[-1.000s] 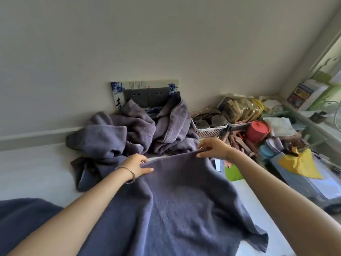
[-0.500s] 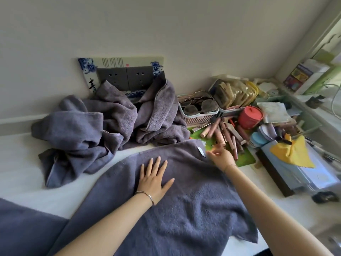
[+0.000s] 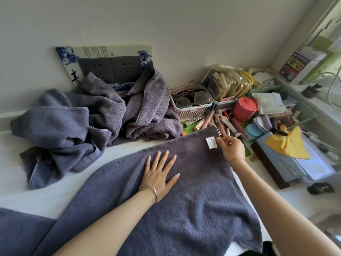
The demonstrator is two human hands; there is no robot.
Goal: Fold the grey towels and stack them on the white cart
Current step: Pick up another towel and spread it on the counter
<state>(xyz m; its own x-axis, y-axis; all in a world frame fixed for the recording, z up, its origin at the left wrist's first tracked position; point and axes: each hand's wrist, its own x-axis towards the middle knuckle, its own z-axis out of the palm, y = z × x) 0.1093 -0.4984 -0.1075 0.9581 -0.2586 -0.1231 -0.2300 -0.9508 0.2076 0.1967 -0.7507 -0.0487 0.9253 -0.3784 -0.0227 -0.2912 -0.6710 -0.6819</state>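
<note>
One grey towel [image 3: 184, 209] lies spread on the white surface [image 3: 46, 196], reaching from the near edge to the far right. My left hand [image 3: 159, 174] rests flat on its middle with fingers straight and spread. My right hand [image 3: 231, 148] is at the towel's far right corner, fingers curled and pinching the edge beside a white label [image 3: 211, 142]. A heap of crumpled grey towels [image 3: 83, 126] sits at the back left against the wall. Another grey towel [image 3: 18, 233] shows at the lower left corner.
Right of the towel the surface is crowded: a basket of glasses [image 3: 190, 106], a red jar [image 3: 244, 108], several cosmetic tubes [image 3: 217, 122], a yellow cloth [image 3: 287, 145] on blue folders. A socket panel [image 3: 110, 69] is on the wall behind the heap.
The towel's far edge, held up by both hands a second ago, now lies flat. My left hand opened and presses on the towel; my right hand stays at the far right corner.
</note>
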